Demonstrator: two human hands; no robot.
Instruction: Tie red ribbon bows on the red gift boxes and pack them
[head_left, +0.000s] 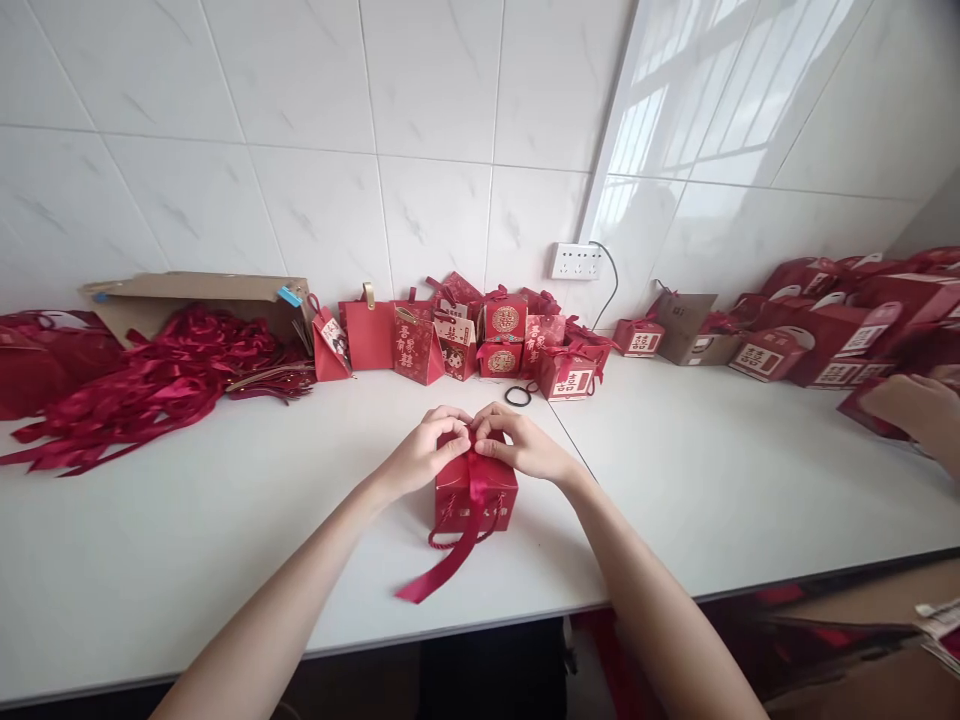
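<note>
The bench (225, 540) carries everything here, its far edge running along the tiled wall. Near its far left corner lies a carton (195, 287) with a heap of loose ribbons (169, 385) spilling out of it. Toward the right end is a co-worker's hand (911, 405), on another red box.

The box (499, 474) between the person's hands sits upright, nearer the bench's near edge than the far one, about midway along that edge. It looks like thin, glossy card: probably light, stiff along its folds, but easily dented if the flat faces are pressed. Its lower side edges would be the sound place to steady it, and the smooth surface may let it slide on the bench.

The left hand (424, 447) and right hand (523, 442) meet over the top, both curled nearly closed, thumbs against forefingers, pinching the ribbon (477, 490) between them. Exactly how it crosses under the fingertips cannot be told.

The ribbon is flat and satiny, and one tail hangs down the front onto the bench, toward the near edge. It should be soft, limp and slippery, best gripped close to the crossing.

Smallest is the twisted cord (444, 546) looped at the box's front, likely pliant and rougher to the touch, better for lifting than for steadying.
</note>
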